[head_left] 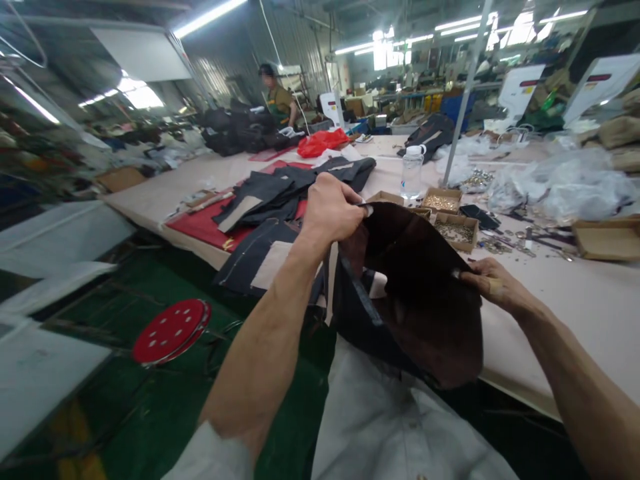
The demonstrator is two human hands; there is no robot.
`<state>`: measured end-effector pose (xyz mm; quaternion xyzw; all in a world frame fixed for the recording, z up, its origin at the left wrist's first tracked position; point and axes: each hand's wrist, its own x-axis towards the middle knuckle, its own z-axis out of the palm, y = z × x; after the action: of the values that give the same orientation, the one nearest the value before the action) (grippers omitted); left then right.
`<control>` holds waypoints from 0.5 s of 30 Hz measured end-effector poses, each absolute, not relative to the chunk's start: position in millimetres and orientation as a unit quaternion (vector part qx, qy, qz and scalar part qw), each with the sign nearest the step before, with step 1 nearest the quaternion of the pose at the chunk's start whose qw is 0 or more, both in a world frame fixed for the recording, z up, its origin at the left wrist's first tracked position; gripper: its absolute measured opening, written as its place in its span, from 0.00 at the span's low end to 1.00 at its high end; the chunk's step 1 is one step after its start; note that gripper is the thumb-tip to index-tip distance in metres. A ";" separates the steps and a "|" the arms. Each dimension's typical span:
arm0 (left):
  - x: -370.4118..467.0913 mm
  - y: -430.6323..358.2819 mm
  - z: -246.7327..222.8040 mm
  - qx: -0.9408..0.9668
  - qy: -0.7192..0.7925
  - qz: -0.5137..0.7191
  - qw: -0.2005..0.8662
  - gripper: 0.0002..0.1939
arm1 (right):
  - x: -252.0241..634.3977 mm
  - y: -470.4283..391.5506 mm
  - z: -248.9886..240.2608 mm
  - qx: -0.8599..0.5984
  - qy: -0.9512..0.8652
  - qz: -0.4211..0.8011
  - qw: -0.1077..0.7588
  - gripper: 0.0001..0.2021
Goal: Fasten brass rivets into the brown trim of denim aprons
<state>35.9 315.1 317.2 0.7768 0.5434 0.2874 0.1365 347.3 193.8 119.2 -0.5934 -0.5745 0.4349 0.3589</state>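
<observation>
Between my hands a dark fabric piece (420, 280) with a brown inner side hangs spread, bag-like, in front of my body. My left hand (333, 208) pinches its upper left edge. On the right side, my right hand (493, 283) grips the other edge between thumb and fingers. A navy panel with a pale patch (273, 263) lies over the table edge to the left, close to my left forearm. Past my left hand, several dark fabric pieces (285, 190) are piled on a red sheet (193, 230).
Small cardboard boxes of metal parts (455, 230) and a clear bottle (412, 173) stand on the table beyond the fabric. A metal pole (465, 100) rises behind them. Plastic bags (560, 183) lie to the right, a red stool (173, 331) stands lower left. Another person (280, 100) is farther back.
</observation>
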 end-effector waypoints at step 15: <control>93.9 347.8 319.4 0.891 0.403 0.140 0.157 0.11 | 321.7 170.4 106.4 -0.632 -0.603 0.387 0.296 0.24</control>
<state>93.9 347.8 319.4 0.8906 0.4034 0.1403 0.1566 321.7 170.4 106.4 -0.6321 -0.6029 0.3867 0.2956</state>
